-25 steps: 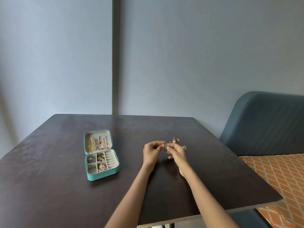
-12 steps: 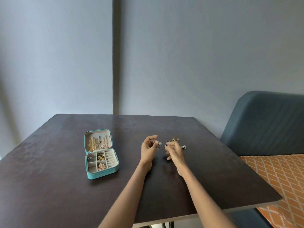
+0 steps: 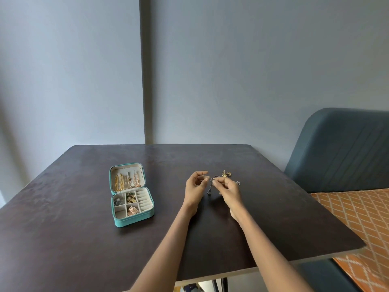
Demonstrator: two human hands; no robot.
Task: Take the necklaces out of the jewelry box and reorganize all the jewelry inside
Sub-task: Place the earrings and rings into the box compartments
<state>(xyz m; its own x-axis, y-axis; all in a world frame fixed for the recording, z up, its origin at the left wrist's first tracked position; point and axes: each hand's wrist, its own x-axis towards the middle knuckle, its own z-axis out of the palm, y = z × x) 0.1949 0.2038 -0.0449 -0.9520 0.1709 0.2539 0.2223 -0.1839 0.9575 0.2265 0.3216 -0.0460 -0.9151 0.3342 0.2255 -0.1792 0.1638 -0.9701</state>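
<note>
Head view showed the right hand (image 3: 228,189) pinching a small silver piece (image 3: 209,191) that dangled between it and the left hand (image 3: 194,189), whose fingers curled loosely, holding nothing. Gold rings (image 3: 226,174) lay just beyond; the open jewelry box (image 3: 131,193) sat well left.

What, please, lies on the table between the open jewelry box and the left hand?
Nothing: in the head view, only bare dark table separates the jewelry box from the left hand. The loose pieces lie beyond the right hand.
</note>
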